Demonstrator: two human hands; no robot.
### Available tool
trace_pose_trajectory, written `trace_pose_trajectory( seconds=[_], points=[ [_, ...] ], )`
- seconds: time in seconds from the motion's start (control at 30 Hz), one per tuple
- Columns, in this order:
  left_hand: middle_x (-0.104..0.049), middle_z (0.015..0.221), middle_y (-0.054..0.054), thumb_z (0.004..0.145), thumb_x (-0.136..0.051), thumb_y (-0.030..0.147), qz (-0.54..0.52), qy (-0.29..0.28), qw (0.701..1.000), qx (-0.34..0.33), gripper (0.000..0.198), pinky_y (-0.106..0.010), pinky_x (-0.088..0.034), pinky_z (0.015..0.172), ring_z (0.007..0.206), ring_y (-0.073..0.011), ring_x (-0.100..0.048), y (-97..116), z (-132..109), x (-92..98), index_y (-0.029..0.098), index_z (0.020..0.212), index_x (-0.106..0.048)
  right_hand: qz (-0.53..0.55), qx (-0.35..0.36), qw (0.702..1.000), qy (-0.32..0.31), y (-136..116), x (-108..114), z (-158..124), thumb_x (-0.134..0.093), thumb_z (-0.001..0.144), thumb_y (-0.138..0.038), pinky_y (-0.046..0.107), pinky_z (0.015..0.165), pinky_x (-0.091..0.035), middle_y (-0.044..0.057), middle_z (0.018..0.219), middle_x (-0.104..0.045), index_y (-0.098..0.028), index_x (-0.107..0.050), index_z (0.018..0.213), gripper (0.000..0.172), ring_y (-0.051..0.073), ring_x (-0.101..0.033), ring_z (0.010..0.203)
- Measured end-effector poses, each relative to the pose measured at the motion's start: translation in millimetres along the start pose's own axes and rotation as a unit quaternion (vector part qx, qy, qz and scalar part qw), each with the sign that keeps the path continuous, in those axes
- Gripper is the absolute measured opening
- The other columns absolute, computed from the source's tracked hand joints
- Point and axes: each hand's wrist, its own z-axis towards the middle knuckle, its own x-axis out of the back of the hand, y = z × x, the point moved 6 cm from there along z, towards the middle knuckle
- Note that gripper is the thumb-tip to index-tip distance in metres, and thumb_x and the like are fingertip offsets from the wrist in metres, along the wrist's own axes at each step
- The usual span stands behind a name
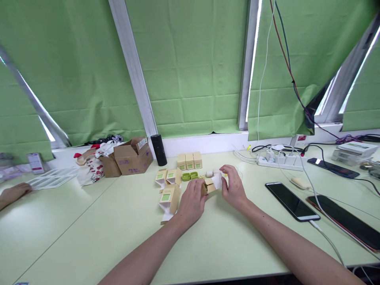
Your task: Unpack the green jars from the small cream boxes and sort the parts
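My left hand (pixel 192 202) and my right hand (pixel 233 188) meet over a small tan carton (pixel 209 186) with an open flap, low on the pale green table (pixel 89 233). Both hands have their fingers closed on it; a white paper piece (pixel 217 181) sticks out by my right fingers. Left of my left hand stand open tan cartons with green labels (pixel 168 196). Just behind are two green round pieces (pixel 190 176) and small white items (pixel 209 173). Three closed cartons (pixel 190 161) stand in a row further back.
A black cylinder (pixel 158 149) and a brown cardboard box (pixel 133 159) stand at the back left. A power strip (pixel 280 160) with cables and two phones (pixel 292 201) lie to the right. Another person's hand (pixel 13 194) rests at the far left by a white tray (pixel 52 179).
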Motion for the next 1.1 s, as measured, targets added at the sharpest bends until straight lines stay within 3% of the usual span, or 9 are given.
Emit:
trace_pose_trajectory(
  seconds=[0.17,0.3,0.4,0.6,0.87,1.1],
  points=[
    [-0.057,0.123,-0.010,0.091,-0.062,0.014,0.001,-0.024,0.999,0.023,0.036,-0.047,-0.055,0.092,0.115,-0.0294,-0.058,-0.6,1.7,-1.4,0.025,0.123,-0.048,0.021,0.017,1.000,-0.007,9.4,-1.5,0.6,-0.041,0.080,0.003,0.050,0.096,-0.056,0.012,0.121,-0.059,-0.023,-0.054,0.123,0.052,0.028,-0.060,0.118],
    [-0.057,0.129,-0.009,0.094,-0.061,0.015,-0.021,-0.037,0.998,0.040,0.043,-0.048,-0.053,0.099,0.121,-0.0290,-0.056,-1.0,1.9,-0.9,0.027,0.132,-0.048,0.051,0.042,0.997,-0.030,11.9,-7.4,-1.8,-0.039,0.077,0.006,0.040,0.082,-0.061,0.012,0.120,-0.062,-0.024,-0.057,0.124,0.059,0.026,-0.065,0.108],
    [-0.055,0.135,-0.010,0.095,-0.059,0.016,-0.040,-0.048,0.996,0.059,0.054,-0.049,-0.051,0.104,0.128,-0.0294,-0.053,-3.7,1.0,-2.1,0.028,0.144,-0.042,0.041,0.064,0.996,-0.053,9.1,-11.2,-4.1,-0.042,0.075,0.006,0.041,0.082,-0.061,0.011,0.118,-0.066,-0.025,-0.058,0.126,0.061,0.027,-0.066,0.107],
    [-0.052,0.141,-0.012,0.093,-0.061,0.015,-0.083,-0.039,0.993,0.070,0.069,-0.053,-0.045,0.112,0.135,-0.0311,-0.049,-8.9,-0.3,-5.5,0.029,0.155,-0.032,-0.005,0.104,0.987,-0.121,-7.7,-17.5,-8.1,-0.050,0.076,0.003,0.044,0.084,-0.057,0.009,0.116,-0.069,-0.026,-0.067,0.112,0.049,0.029,-0.063,0.108],
    [-0.050,0.144,-0.013,0.090,-0.060,0.010,-0.159,-0.019,0.983,0.094,0.069,-0.055,-0.043,0.116,0.139,-0.0306,-0.047,-20.7,-0.8,-10.5,0.027,0.152,-0.036,0.053,0.079,0.989,-0.110,-16.4,-8.7,-4.3,-0.055,0.087,-0.008,0.044,0.086,-0.053,0.009,0.108,-0.067,-0.024,-0.060,0.090,0.016,0.027,-0.060,0.104],
    [-0.051,0.144,-0.013,0.084,-0.059,0.004,-0.202,0.001,0.973,0.113,0.069,-0.056,-0.044,0.116,0.138,-0.0303,-0.049,-27.2,-1.2,-13.3,0.026,0.148,-0.042,0.031,0.091,0.979,-0.182,-21.5,-15.2,-6.4,-0.060,0.076,-0.004,0.044,0.085,-0.051,0.009,0.112,-0.064,-0.023,-0.057,0.089,0.024,0.029,-0.057,0.107]
  ],
)
